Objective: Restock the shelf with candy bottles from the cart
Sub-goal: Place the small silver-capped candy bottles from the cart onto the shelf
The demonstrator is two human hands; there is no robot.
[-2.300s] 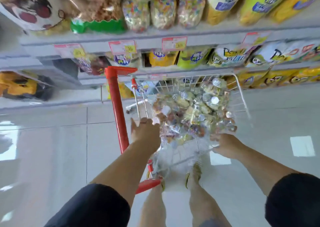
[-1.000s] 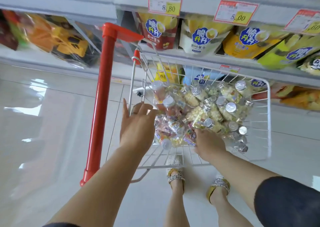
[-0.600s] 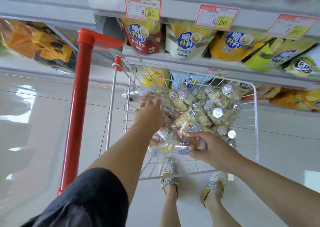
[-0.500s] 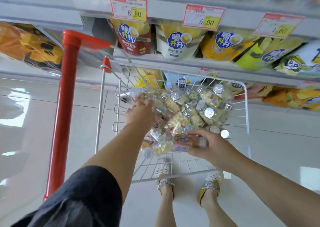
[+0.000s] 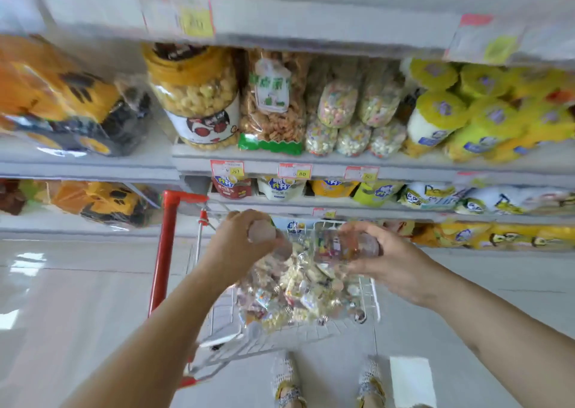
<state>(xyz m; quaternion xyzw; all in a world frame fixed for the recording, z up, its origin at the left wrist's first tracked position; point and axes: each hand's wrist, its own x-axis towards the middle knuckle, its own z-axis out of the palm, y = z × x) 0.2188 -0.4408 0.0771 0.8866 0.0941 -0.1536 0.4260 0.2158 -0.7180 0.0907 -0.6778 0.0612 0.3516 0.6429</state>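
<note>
1. While both hands were raised over the cart, each held a candy bottle. The left hand [image 5: 238, 247] had its fingers curled round a first bottle [image 5: 263, 236], whose pale end faced the camera. The right hand [image 5: 393, 269] gripped a second bottle [image 5: 345, 247] lying crosswise, thumb over it and fingers beneath.
2. Both bottles hung just above the heap of candy bottles [image 5: 295, 292], the first at about eleven o'clock of it and the second at about one o'clock.
3. That heap filled the white wire cart basket [image 5: 371, 298]. A red post [image 5: 161, 252] stood at nine o'clock of the basket, and the person's feet [image 5: 287, 386] at six o'clock.
4. At twelve o'clock from the cart ran the shelf [image 5: 326, 162]. On it a row of clear candy packs [image 5: 351, 118] lay stacked, with a bag of brown snacks [image 5: 273, 102] at their nine o'clock and yellow packs [image 5: 485, 112] at their three o'clock. Blur hid whether any gap was free there.
5. By my reading the picking step was done and the carry to the shelf was in hand. The next move called for lifting both bottles up and forward toward twelve o'clock, clearing the basket's far rim. They then needed setting down beside the like candy so that the rounded bottles would not roll off the edge.
</note>
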